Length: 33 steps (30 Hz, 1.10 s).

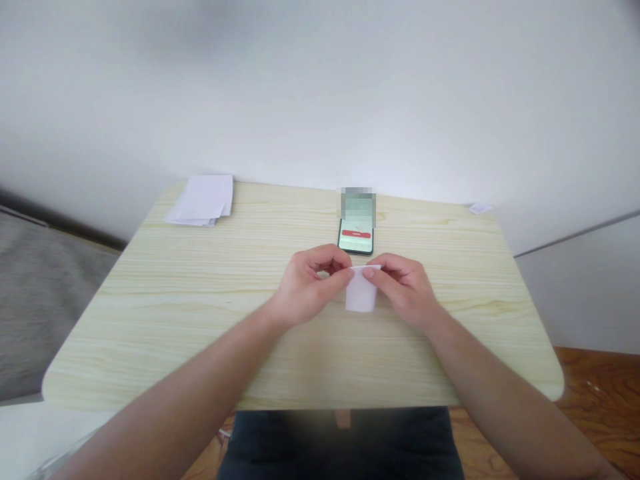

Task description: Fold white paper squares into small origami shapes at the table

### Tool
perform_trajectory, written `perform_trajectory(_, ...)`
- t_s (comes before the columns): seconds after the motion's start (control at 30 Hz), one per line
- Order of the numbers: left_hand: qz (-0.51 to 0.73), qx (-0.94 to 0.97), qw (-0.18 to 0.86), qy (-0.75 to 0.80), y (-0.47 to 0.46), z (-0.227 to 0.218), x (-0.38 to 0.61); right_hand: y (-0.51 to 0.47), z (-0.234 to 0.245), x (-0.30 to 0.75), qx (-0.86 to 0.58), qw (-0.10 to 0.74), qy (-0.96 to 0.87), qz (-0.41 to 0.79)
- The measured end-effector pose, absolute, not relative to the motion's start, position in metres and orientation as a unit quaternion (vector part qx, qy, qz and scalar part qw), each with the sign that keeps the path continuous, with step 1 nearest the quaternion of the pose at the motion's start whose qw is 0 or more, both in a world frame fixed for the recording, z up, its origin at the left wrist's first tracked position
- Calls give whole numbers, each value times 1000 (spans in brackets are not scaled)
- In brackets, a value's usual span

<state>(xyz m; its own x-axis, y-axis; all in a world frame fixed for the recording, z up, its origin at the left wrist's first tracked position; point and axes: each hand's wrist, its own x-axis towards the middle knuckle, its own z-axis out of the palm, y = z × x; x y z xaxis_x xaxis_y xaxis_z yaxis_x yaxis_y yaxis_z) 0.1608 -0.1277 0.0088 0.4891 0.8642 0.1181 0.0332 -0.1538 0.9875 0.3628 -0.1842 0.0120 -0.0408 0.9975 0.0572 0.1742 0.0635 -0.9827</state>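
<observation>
A small white piece of paper is held up above the middle of the table, its top edge between my two hands. My left hand pinches the upper left corner between thumb and fingers. At the upper right corner, my right hand grips the same paper, thumb on the near face. The fingertips behind the sheet are hidden. Just beyond the hands lies a phone with a lit screen and a red bar near its bottom; its upper part is blurred out.
The light wood table has rounded corners and meets a white wall at the back. A loose stack of white paper sheets lies at the far left. A small folded paper sits at the far right corner.
</observation>
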Motion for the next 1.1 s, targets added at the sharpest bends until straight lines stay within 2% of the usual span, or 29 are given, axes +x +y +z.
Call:
perform_trajectory(0.2,356,643,589,335,-126,8,161,-183,13,364,-522,457,-572,437)
perform_trajectory(0.5,319,670,571,350,-127,13,164,-183,13,365,-530,427,-584,442)
perform_trajectory(0.67,335,640,590,362,-127,10,163,-183,12,365,-528,425,-567,469)
perform_trajectory(0.87,355,612,609,360,-125,11,165,-183,11,365,-555,410,-581,432)
perform_trajectory(1.1,373,587,632,341,-121,6,163,-182,11,366,-546,415,-573,449)
